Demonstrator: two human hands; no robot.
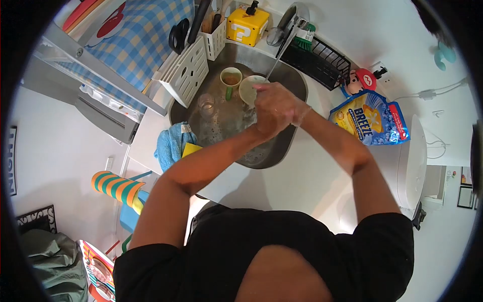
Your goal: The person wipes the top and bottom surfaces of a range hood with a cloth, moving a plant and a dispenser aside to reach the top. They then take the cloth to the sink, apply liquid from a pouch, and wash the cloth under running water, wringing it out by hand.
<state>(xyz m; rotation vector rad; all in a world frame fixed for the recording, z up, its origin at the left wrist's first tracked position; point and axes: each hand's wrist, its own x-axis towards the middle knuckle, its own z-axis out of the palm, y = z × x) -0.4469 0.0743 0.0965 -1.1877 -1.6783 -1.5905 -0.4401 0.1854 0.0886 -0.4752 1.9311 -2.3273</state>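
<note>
Over the metal sink [216, 132], my left hand [272, 120] and my right hand [279, 98] are pressed together, wet and with fingers closed. Whatever lies between them is hidden. A pale round bowl [247, 92] is beside my right fingertips; whether they touch it is unclear. Water runs from the faucet [300, 23] just behind my hands. Left of the bowl, a cup with a green handle [231, 78] stands in the sink, and a clear glass [206, 104] is farther left. Suds float in the water.
A blue cloth [174, 146] and yellow sponge [190, 149] lie at the sink's left edge. White holders [187, 74] and a yellow dispenser [246, 25] stand behind. To the right are a black rack [317, 63], a red-capped dispenser [360, 80] and a blue detergent pouch [370, 120].
</note>
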